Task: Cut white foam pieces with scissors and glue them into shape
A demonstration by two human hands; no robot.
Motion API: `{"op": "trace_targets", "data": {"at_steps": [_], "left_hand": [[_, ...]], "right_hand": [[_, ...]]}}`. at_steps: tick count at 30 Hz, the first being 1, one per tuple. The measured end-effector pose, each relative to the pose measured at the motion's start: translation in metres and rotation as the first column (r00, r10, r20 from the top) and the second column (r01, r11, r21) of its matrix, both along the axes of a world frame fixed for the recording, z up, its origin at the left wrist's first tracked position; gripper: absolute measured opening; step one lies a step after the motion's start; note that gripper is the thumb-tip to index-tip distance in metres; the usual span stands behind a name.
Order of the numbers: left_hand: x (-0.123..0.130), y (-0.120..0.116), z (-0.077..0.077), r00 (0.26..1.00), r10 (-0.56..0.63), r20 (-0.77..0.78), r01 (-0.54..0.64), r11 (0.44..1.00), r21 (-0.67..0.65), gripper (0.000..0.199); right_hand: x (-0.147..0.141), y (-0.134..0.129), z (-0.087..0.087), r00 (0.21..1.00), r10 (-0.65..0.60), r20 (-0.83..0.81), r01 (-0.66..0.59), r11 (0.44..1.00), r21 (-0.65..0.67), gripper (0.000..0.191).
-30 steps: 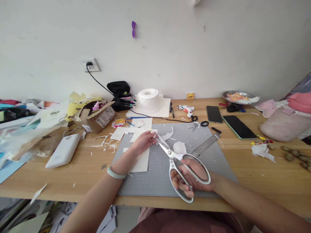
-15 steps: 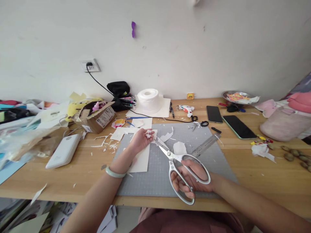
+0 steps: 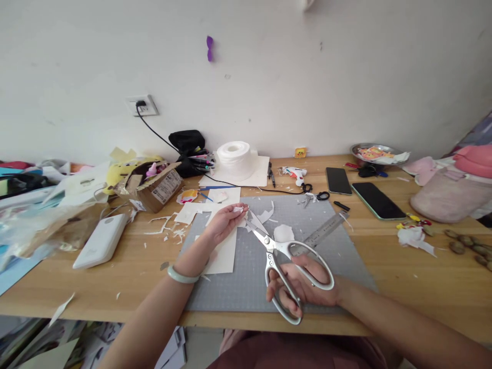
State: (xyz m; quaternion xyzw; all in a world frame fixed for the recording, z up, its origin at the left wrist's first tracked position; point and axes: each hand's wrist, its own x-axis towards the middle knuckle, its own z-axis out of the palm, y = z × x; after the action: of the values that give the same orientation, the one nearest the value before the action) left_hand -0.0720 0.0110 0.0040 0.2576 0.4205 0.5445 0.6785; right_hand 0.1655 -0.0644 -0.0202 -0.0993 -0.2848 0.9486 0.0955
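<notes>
My right hand (image 3: 295,284) is closed through the handles of large silver scissors (image 3: 269,245), whose blades are slightly parted and point up and left. Their tips are close to the fingers of my left hand (image 3: 226,221). That hand pinches a small white piece of paper (image 3: 239,209), mostly hidden by the fingers. Beneath both hands lies a grey cutting mat (image 3: 246,294). A sheet of off-white paper (image 3: 225,256) rests under my left hand. A rounded white paper cutout (image 3: 283,233) and a metal ruler (image 3: 326,229) lie behind the scissors.
White paper scraps (image 3: 179,234) litter the wooden table (image 3: 154,279). At left are a cardboard box (image 3: 159,192) and a white power bank (image 3: 100,241). Behind stand a white roll (image 3: 234,159) and a glue gun (image 3: 295,174). Two phones (image 3: 377,201) and a metal bowl (image 3: 374,154) are at right.
My left hand has turned the small paper piece, which now shows more edge-on. The scissor blades have opened, and the lower handle has shifted slightly left.
</notes>
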Motion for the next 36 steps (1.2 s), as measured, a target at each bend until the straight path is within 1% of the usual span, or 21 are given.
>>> {"op": "trace_targets", "data": {"at_steps": [3,9,13,17,20,22,25,27,29,33,36], "left_hand": [[0.0024,-0.0024,-0.0002,0.999,-0.029,-0.036,0.03,1.0,0.009,0.016],[0.0038,-0.0054,-0.0022,0.977,-0.14,-0.16,0.149,0.988,0.045,0.014],[0.0033,-0.0051,-0.0044,0.957,-0.209,-0.203,0.216,0.976,0.015,0.012],[0.0029,-0.0044,-0.0044,0.943,-0.231,-0.238,0.234,0.972,-0.018,0.01],[0.0012,-0.0039,-0.0048,0.943,-0.236,-0.235,0.23,0.972,-0.051,0.007],[-0.0002,-0.0039,-0.006,0.946,-0.242,-0.214,0.239,0.97,-0.044,0.003],[-0.0007,-0.0047,-0.0077,0.937,-0.29,-0.195,0.293,0.956,-0.012,0.008],[0.0,-0.0057,-0.0077,0.919,-0.335,-0.206,0.342,0.94,-0.003,0.01],[0.0008,-0.0067,-0.007,0.908,-0.358,-0.218,0.366,0.93,-0.002,0.01],[0.0004,-0.0075,-0.0071,0.914,-0.351,-0.206,0.361,0.932,0.016,0.016],[-0.0001,-0.0072,-0.0081,0.92,-0.345,-0.185,0.354,0.935,0.021,0.019]], "right_hand": [[0.0001,0.0003,0.0,1.0,-0.01,0.0,0.01,1.0,0.004,0.046],[-0.0022,-0.0007,-0.0018,1.0,-0.022,-0.013,0.022,1.0,-0.004,0.047],[-0.0017,-0.0004,-0.0021,0.999,-0.041,-0.006,0.041,0.999,-0.006,0.046],[-0.0015,-0.0007,-0.0023,1.0,-0.026,0.013,0.026,1.0,0.007,0.045],[-0.002,-0.0008,-0.0023,0.999,-0.031,0.019,0.031,0.999,0.01,0.043],[-0.0024,-0.0005,-0.0022,0.999,-0.033,0.023,0.033,0.999,0.007,0.042],[-0.0027,0.0,-0.0025,0.999,-0.024,0.045,0.024,1.0,0.0,0.042],[-0.0027,-0.0001,-0.0032,0.997,-0.023,0.071,0.024,1.0,-0.011,0.041],[-0.0026,-0.0007,-0.0037,0.994,-0.03,0.106,0.031,0.999,-0.011,0.039],[-0.0028,-0.002,-0.0015,0.981,-0.042,0.187,0.04,0.999,0.013,0.034],[-0.0029,-0.002,0.0018,0.969,-0.055,0.243,0.05,0.998,0.025,0.035]]}}
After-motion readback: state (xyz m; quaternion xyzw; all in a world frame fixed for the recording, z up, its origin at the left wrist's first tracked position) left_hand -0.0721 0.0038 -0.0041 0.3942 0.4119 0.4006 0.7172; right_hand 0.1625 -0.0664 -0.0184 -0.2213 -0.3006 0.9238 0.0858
